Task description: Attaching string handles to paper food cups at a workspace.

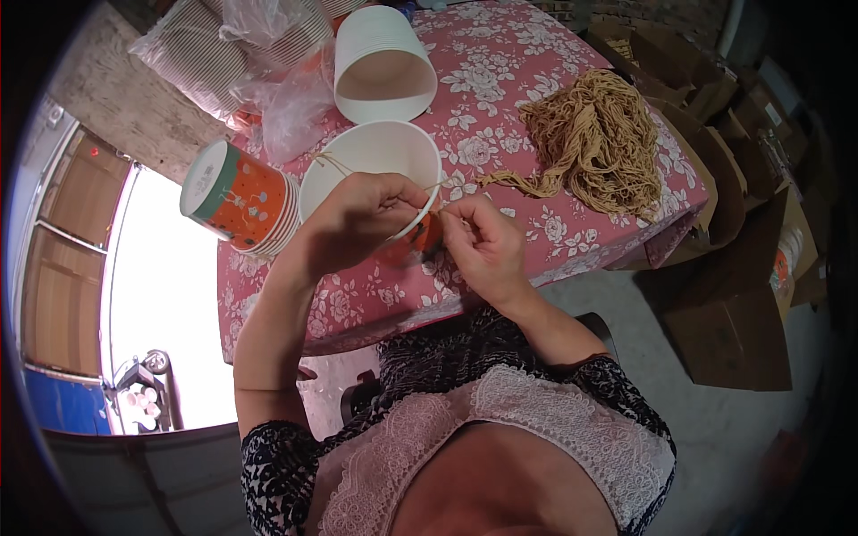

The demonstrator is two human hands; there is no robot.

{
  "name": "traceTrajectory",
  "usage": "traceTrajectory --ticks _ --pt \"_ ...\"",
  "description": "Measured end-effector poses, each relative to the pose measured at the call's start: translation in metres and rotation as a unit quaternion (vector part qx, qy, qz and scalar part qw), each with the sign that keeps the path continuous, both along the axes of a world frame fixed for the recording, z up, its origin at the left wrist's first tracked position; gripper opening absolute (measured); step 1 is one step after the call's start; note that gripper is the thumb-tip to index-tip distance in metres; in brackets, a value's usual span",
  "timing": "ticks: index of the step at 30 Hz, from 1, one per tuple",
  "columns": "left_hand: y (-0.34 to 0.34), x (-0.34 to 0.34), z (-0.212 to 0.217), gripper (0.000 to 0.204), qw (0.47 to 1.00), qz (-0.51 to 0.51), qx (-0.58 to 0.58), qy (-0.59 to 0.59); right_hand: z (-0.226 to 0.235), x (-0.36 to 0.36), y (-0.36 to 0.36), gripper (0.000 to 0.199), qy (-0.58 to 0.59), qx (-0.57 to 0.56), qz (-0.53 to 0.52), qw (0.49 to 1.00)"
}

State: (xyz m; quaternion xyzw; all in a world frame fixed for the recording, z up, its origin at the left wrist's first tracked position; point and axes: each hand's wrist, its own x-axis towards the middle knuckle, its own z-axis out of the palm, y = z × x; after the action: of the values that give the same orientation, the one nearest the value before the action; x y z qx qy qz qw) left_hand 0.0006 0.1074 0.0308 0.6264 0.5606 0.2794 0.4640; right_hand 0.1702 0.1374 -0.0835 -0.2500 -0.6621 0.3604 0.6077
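A large paper bucket (368,150), white inside and orange outside, tilts open toward me at the table's front. My left hand (368,213) reaches over its mouth, fingers pinched at the right rim, where a thin tan cord (446,183) shows. More cord sticks up inside, by the far left wall. My right hand (483,239) is closed against the outside of the same rim, thumb and fingertips together. What lies between those fingertips is too small to make out. A tangled heap of tan cord (601,143) lies to the right, one bundle trailing toward the bucket.
Nested white buckets (382,67) lie behind. An orange and green stack of buckets (241,198) leans at left. Stacked cups in clear plastic (192,58) stand at the far left. Cardboard boxes (724,304) crowd the right beside the flowered tablecloth (483,80).
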Motion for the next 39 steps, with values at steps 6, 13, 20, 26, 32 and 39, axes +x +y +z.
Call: traceTrajectory --ticks 6,13,20,26,32,39 --pt "0.0 0.0 0.0 0.018 1.0 0.013 -0.018 -0.006 0.003 0.002 -0.003 0.009 -0.006 0.013 -0.006 1.0" --pt "-0.002 0.0 -0.001 0.02 1.0 0.016 -0.015 -0.013 0.002 0.0 -0.004 0.01 -0.014 0.02 -0.006 1.0" --pt "0.0 0.004 0.004 0.021 1.0 -0.004 -0.018 0.002 0.003 -0.004 -0.003 0.01 -0.009 0.03 -0.015 0.999" --pt "0.007 0.003 0.003 0.017 0.996 -0.036 0.019 0.083 0.003 -0.004 -0.006 0.008 -0.005 0.027 -0.017 0.999" --pt "0.01 0.0 -0.007 0.012 0.997 -0.043 0.028 0.062 0.006 0.0 -0.006 0.013 -0.008 0.013 0.005 1.0" --pt "-0.004 -0.016 0.004 0.012 0.991 0.087 0.067 0.075 0.026 0.031 0.001 0.052 -0.12 -0.05 0.063 0.989"
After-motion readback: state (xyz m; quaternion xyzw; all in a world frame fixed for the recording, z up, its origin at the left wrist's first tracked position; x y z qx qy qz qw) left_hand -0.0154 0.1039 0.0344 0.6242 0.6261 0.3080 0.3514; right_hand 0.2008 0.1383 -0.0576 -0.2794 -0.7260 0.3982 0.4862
